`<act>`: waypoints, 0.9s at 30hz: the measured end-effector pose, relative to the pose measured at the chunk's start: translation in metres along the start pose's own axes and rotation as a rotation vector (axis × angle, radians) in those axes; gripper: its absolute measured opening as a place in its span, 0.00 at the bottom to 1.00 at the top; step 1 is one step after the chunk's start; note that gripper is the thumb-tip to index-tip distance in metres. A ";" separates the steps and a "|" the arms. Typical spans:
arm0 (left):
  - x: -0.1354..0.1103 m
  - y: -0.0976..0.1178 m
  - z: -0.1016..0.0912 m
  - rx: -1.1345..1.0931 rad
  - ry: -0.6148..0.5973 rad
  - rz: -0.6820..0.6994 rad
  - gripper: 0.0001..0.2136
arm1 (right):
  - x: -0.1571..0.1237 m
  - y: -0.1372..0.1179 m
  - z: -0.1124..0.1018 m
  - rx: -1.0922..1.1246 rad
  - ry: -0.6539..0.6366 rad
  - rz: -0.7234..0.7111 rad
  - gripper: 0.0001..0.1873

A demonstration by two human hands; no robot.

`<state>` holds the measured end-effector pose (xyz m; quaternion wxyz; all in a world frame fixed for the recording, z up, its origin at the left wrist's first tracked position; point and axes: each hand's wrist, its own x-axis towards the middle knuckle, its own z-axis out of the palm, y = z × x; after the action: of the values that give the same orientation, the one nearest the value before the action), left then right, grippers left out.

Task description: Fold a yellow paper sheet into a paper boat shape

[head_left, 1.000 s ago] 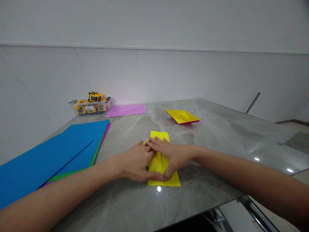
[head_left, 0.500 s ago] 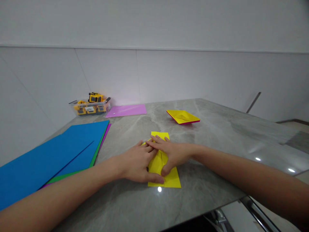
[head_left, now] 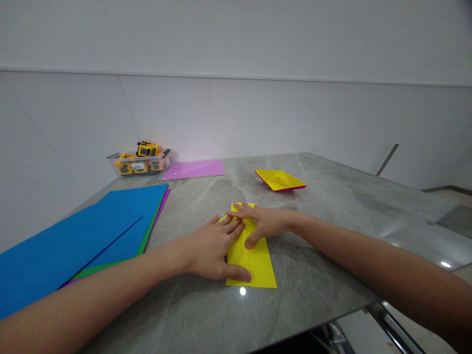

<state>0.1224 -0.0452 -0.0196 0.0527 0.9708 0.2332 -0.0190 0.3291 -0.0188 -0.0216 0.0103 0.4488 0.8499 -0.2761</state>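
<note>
A folded sheet of yellow paper (head_left: 258, 265) lies flat on the grey marbled table (head_left: 191, 314), with a crease running down its middle. My left hand (head_left: 214, 248) rests on its left side, fingers stretched out and thumb near the bottom edge. Higher up, my right hand (head_left: 263, 221) presses on the upper part with fingers spread, its fingertips beside those of the left. Both hands cover part of the sheet's upper left. Behind them stands a folded paper boat (head_left: 280, 180), yellow inside with a red underside.
Large blue sheets (head_left: 110, 221) over green and purple ones lie on the left. At the back are a pink sheet (head_left: 195, 169) and a clear plastic box (head_left: 142, 166) of yellow toy vehicles. The table's front edge shows at lower right, with a metal frame (head_left: 337, 332) below.
My right hand has slid up the yellow paper, away from me, uncovering more of its lower right. My left hand stays in place.
</note>
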 end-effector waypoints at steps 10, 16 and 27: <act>0.000 0.001 -0.001 -0.005 -0.015 -0.011 0.47 | 0.009 0.012 -0.008 0.042 0.002 0.048 0.46; 0.000 0.002 -0.002 -0.024 -0.036 -0.016 0.47 | 0.015 0.017 -0.011 0.013 0.022 0.051 0.49; -0.010 -0.002 -0.021 -0.103 -0.098 0.033 0.40 | -0.003 -0.006 0.000 -0.076 0.230 0.062 0.50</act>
<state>0.1126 -0.0457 0.0020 0.1141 0.9685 0.2148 -0.0536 0.3260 -0.0238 -0.0175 -0.0616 0.5029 0.8410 -0.1898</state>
